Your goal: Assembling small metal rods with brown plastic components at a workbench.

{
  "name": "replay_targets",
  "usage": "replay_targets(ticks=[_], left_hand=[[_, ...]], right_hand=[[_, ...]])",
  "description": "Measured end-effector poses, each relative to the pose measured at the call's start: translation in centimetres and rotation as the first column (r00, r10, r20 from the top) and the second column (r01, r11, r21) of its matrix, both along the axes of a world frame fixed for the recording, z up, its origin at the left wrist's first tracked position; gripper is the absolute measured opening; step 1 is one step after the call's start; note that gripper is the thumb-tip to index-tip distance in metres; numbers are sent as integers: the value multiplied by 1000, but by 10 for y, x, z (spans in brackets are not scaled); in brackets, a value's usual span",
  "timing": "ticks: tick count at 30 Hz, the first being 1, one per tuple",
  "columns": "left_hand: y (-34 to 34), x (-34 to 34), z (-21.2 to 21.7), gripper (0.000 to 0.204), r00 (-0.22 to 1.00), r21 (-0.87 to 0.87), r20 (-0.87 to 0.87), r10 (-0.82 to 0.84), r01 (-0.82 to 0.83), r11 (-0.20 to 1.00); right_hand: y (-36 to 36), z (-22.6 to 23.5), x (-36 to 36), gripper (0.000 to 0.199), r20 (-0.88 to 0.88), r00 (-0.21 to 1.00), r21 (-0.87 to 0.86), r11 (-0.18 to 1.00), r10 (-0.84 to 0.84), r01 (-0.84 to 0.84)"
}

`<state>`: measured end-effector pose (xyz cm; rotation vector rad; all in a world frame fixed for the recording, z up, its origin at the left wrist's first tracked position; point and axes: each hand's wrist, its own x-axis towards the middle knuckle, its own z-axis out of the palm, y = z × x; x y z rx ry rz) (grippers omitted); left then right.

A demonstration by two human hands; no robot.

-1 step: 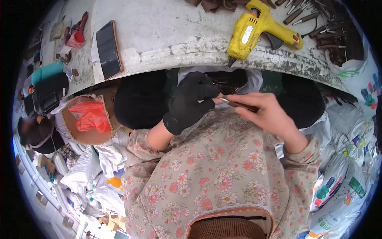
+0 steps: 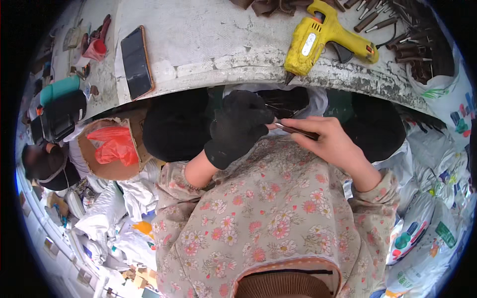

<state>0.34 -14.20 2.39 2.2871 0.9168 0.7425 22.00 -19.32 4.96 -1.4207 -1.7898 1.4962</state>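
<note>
My left hand wears a black glove that leaves the fingertips bare. Its fingers are curled together over my lap, and whatever they pinch is hidden. My right hand, ungloved, grips a slim brown piece with a silver metal tip between thumb and fingers. The metal tip points left and meets the fingertips of my left hand. Just beyond the hands, a white bag holds dark, thin pieces.
On the worktable ahead lie a yellow glue gun and a phone. Several brown metal-tipped pieces are at the far right. A cardboard box with red plastic stands left. Plastic bags crowd the right; another person is far left.
My left hand has turned slightly over the work, and its thumb is less visible. The brown piece and the right fingers have shifted a little.
</note>
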Motion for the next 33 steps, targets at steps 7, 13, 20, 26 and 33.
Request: replay_targets(ticks=[7,13,20,26,33], left_hand=[[50,18,12,28,966,237,-68,250,-228,944],[142,49,-18,16,895,407,-3,446,-406,818],[147,50,-32,23,903,370,-116,413,-346,862],[118,45,-20,28,909,150,-116,400,-382,912],[44,29,-7,25,717,-636,333,612,-308,708]], right_hand=[[-1,-187,-21,30,427,896,86,980,124,-177],[4,-254,-52,35,624,752,62,946,213,-319],[28,-5,32,19,-51,989,-145,979,140,-146],[126,1,163,22,549,573,742,671,-609,2],[150,-2,187,21,629,611,676,726,-480,-126]])
